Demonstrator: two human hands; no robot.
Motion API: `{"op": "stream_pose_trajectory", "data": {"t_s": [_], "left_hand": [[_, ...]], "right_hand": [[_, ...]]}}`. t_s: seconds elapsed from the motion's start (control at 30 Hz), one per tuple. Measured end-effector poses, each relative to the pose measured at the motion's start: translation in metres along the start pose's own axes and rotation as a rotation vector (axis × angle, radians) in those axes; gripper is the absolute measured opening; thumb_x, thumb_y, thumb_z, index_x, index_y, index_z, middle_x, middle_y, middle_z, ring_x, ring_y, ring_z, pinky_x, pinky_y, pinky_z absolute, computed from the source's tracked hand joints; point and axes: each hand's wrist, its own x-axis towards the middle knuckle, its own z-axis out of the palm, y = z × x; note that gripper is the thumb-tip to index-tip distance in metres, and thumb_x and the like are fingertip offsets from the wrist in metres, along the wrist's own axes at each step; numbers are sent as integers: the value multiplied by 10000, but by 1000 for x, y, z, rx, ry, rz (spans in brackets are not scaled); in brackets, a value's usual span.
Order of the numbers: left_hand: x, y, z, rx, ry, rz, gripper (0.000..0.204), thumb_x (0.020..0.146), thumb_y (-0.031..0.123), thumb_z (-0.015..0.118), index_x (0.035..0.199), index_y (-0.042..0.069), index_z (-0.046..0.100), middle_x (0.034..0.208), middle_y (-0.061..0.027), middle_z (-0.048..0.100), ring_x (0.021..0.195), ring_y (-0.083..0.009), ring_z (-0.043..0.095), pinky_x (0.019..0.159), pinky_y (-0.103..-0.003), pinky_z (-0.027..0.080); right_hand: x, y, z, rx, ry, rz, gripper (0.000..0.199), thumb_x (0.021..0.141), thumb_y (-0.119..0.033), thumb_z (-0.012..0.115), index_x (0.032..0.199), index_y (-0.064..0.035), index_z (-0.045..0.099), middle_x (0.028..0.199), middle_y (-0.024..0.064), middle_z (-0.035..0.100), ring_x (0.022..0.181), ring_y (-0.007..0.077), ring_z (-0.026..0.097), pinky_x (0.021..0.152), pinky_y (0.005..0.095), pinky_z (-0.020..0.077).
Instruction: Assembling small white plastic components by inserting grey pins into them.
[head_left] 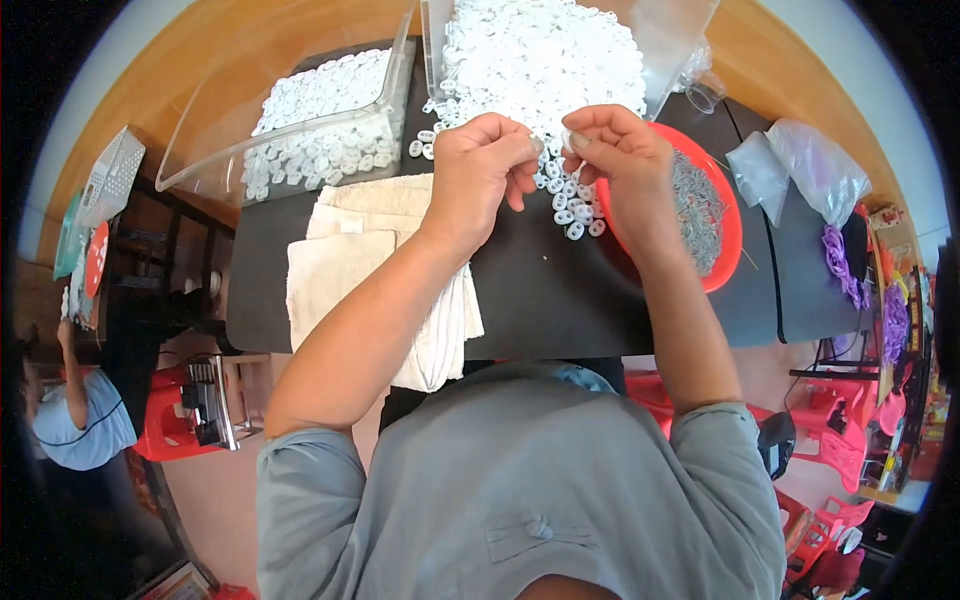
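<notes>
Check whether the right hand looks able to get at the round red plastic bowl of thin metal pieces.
Probably yes: the right hand hovers at the round red plastic bowl's near rim, with nothing between them, though its fingertips already pinch something small.

We're looking down into a small assembly workshop, piecework by the look of it: a black worktable (560,300) carries clear plastic bins (215,140) heaped with hundreds of identical small white plastic parts (540,50), and a red bowl (728,240) is full of tiny metal springs or wires. Around the table there are red plastic stools (170,430), cluttered racks of purple and coloured goods (893,320) to the right, and another person (75,410) working at the left edge.
</notes>
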Motion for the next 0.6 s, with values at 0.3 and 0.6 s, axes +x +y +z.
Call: {"op": "stream_pose_trajectory", "data": {"t_s": [0.3,0.6], "left_hand": [[-1,0,1,79,9,-11,85,813,87,633,799,3,625,660,-49,594,519,-114,548,426,-232,414],[-2,-1,3,122,-61,4,100,859,104,649,829,12,622,674,-26,597,536,-88,549,427,-217,415]], "right_hand": [[-5,-2,1,-570,-29,-383,110,898,-63,597,989,-10,627,824,40,627,749,117,581,665,251,450],[-5,4,0,-776,-42,-522,60,869,-15,593,928,-3,596,801,122,596,728,231,603,654,309,465]]}}
